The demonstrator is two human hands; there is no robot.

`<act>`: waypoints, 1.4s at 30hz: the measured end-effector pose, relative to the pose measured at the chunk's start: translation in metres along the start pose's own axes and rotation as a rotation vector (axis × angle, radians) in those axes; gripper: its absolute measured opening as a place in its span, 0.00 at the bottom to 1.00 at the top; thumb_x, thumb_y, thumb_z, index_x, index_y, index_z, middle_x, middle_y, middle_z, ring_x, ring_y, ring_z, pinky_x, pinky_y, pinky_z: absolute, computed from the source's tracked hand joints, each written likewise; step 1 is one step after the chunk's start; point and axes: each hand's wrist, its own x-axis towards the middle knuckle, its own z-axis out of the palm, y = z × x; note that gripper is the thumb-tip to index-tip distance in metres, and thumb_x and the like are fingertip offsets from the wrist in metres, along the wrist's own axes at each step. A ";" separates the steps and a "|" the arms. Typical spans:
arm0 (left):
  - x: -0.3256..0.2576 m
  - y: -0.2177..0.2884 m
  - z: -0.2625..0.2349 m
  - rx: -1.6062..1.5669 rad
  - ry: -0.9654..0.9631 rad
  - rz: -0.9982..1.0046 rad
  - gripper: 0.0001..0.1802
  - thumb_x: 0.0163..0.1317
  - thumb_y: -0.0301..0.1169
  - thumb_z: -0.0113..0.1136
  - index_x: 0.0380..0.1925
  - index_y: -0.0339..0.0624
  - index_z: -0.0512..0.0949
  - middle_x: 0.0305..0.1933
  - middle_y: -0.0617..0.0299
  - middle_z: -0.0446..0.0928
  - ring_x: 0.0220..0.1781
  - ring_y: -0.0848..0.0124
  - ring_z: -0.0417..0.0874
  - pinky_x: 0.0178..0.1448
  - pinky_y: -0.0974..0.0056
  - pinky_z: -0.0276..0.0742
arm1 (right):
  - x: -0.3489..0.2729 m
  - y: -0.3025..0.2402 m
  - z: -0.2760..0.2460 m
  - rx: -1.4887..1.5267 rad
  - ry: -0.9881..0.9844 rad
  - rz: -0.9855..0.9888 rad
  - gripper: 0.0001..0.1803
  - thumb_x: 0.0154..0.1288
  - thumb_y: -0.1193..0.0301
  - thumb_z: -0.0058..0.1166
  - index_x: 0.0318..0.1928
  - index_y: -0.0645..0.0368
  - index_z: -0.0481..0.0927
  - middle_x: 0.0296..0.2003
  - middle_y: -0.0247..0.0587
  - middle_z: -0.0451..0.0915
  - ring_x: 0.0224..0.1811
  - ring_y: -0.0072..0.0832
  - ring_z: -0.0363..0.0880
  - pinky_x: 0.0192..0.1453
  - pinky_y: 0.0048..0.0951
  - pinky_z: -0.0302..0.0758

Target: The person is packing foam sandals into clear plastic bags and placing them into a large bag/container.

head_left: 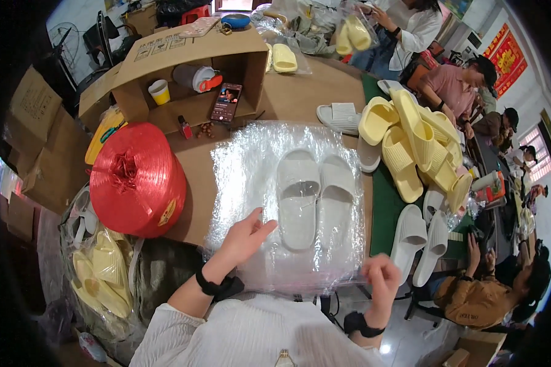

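A pair of pale grey slippers, the left slipper (pixel 298 208) and the right slipper (pixel 337 214), lies side by side, seen through shiny clear plastic. The plastic bag (pixel 239 177) lies flat on the table before me, on what looks like a stack of similar bags. My left hand (pixel 245 237) is over the bag's left part, beside the left slipper, with thumb and index finger apart. Just off the bag's lower right corner, my right hand (pixel 382 278) has its fingers curled; whether anything is inside them is hidden. Black bands circle both wrists.
Yellow slippers (pixel 410 140) are heaped at the right, with loose grey slippers (pixel 408 238) nearer me. A red twine roll (pixel 138 177) stands left, below an open cardboard box (pixel 183 55) and a phone (pixel 226 103). Co-workers (pixel 465 300) sit along the right; another person (pixel 404 37) stands behind.
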 end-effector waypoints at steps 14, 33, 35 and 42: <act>0.016 0.007 0.069 -0.260 -0.164 0.056 0.41 0.53 0.37 0.67 0.62 0.23 0.61 0.50 0.40 0.75 0.50 0.57 0.79 0.54 0.56 0.76 | 0.050 0.130 0.036 -0.540 0.171 -0.198 0.32 0.58 0.74 0.66 0.62 0.65 0.70 0.52 0.47 0.74 0.48 0.33 0.74 0.48 0.31 0.73; -0.036 0.019 0.021 -0.711 -0.392 0.390 0.43 0.57 0.30 0.68 0.70 0.34 0.57 0.65 0.55 0.69 0.63 0.69 0.71 0.67 0.63 0.68 | 0.036 0.063 0.081 -0.027 -0.168 -0.154 0.28 0.64 0.76 0.55 0.65 0.71 0.68 0.55 0.58 0.75 0.54 0.37 0.72 0.61 0.36 0.70; -0.047 0.024 0.004 -0.567 -0.362 0.426 0.41 0.57 0.30 0.69 0.68 0.33 0.60 0.63 0.55 0.72 0.62 0.69 0.72 0.66 0.63 0.69 | 0.033 0.067 0.084 -0.112 -0.323 -0.234 0.28 0.63 0.76 0.55 0.65 0.70 0.69 0.53 0.57 0.76 0.53 0.36 0.73 0.60 0.35 0.70; -0.134 0.020 -0.125 -0.437 -0.073 0.330 0.23 0.60 0.26 0.65 0.56 0.34 0.74 0.54 0.62 0.79 0.54 0.72 0.76 0.62 0.63 0.73 | 0.023 0.027 0.124 -0.193 -0.716 -0.264 0.30 0.61 0.77 0.57 0.65 0.66 0.70 0.48 0.51 0.78 0.47 0.33 0.75 0.57 0.33 0.73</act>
